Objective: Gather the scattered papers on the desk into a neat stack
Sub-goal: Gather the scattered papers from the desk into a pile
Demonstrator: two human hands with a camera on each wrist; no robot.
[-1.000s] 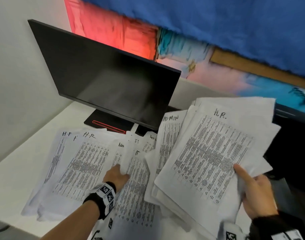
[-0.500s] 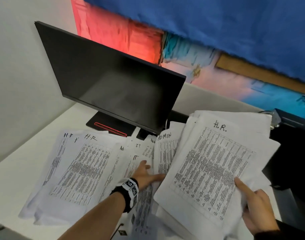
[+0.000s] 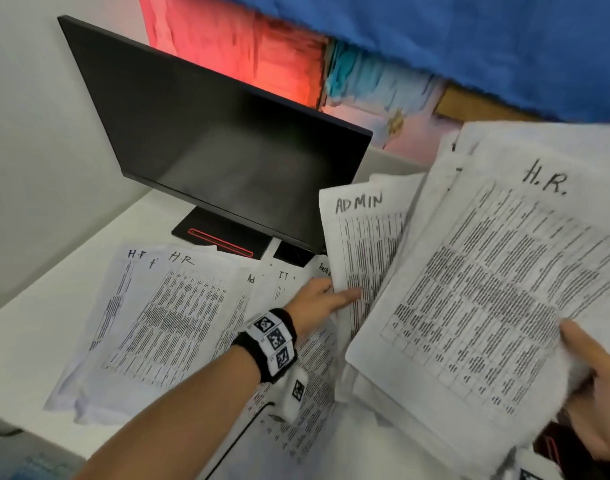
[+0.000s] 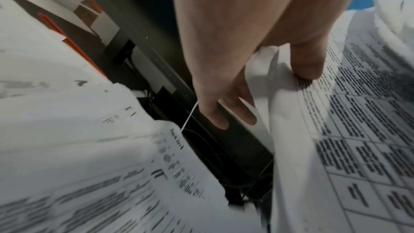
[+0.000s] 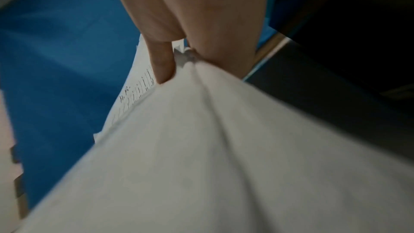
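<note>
**Both hands on paper at the desk's right side**

The right hand (image 3: pixel 605 396) grips a thick, fanned bundle of printed sheets (image 3: pixel 476 306) at its near right corner, thumb on top and the other fingers hidden beneath; the top sheet bears a handwritten "H.R." heading. The bundle is raised and tilted over the right part of the desk (image 3: pixel 36 327). In the right wrist view the thumb (image 5: pixel 162 63) presses the creased corner of the bundle.

The left hand (image 3: pixel 317 299) pinches the left edge of the "ADMIN" sheet (image 3: pixel 362 237), thumb on its printed face and fingers behind it. That sheet stands lifted, its right side tucked under the held bundle. In the left wrist view the thumb (image 4: pixel 306 59) lies on the print while two fingers (image 4: pixel 215 109) reach behind.

More printed sheets (image 3: pixel 168 317) lie overlapped and flat on the desk towards its left and near edges, some headed "H.R" and "IT". A dark monitor (image 3: pixel 213 140) stands at the far edge, its black base (image 3: pixel 220 239) touching the far sheets.
</note>
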